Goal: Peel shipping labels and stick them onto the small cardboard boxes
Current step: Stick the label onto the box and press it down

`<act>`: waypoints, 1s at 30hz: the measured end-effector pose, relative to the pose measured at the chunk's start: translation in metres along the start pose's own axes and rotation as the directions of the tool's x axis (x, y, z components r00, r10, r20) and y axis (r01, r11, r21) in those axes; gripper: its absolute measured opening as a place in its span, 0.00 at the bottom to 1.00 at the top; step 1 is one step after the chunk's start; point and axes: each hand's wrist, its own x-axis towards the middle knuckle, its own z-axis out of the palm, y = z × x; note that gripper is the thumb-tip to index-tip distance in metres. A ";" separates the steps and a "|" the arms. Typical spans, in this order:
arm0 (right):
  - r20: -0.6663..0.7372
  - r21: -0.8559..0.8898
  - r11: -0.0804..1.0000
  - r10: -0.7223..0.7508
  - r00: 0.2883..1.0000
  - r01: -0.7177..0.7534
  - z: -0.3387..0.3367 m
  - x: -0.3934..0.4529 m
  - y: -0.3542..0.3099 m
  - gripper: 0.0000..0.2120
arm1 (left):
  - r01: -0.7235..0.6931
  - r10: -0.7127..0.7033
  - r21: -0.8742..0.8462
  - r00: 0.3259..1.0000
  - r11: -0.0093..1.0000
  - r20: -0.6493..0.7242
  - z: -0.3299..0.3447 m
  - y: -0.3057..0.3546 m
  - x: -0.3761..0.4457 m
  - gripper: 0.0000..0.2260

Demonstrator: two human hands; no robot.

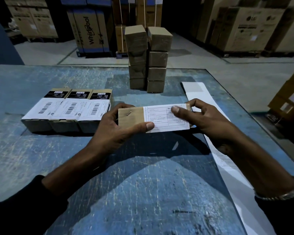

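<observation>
I hold a small cardboard box [131, 117] above the middle of the blue table [143, 184]. A white shipping label [163, 118] lies across its top right part. My left hand [115, 126] grips the box from the left, its thumb on the label's lower left corner. My right hand [204, 119] holds the box's right end, with the thumb pressing on the label's upper right area. Three labelled boxes [66, 112] sit side by side at the left. Two stacks of plain small boxes [148, 60] stand at the back centre.
A long white strip of label backing [199, 94] runs along the table's right side, under my right forearm, toward the near edge. Large appliance cartons [244, 28] stand on the floor beyond the table. The table's right edge lies close to the strip.
</observation>
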 end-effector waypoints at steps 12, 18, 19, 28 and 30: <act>0.131 0.014 1.000 0.010 0.991 -0.012 -0.002 -0.004 0.001 0.43 | -0.068 0.069 0.062 0.998 0.996 0.000 -0.004 0.002 0.001 0.27; -0.132 -0.023 0.999 0.029 0.991 -0.033 0.017 -0.006 0.002 0.38 | -0.107 0.104 0.110 0.994 0.988 0.035 0.001 -0.002 0.000 0.28; -0.149 -0.050 0.998 0.026 0.989 -0.033 0.018 -0.007 0.003 0.38 | -0.106 0.102 0.115 0.994 0.988 0.038 0.001 -0.003 0.001 0.28; -0.025 -0.140 0.986 -0.100 0.995 0.096 0.015 -0.005 0.012 0.44 | -0.145 0.141 0.195 0.989 0.970 0.036 -0.003 -0.007 0.002 0.27; -0.024 -0.105 0.991 -0.088 0.996 0.085 0.012 -0.004 0.013 0.45 | -0.123 0.116 0.173 0.992 0.977 0.052 -0.002 -0.004 0.001 0.28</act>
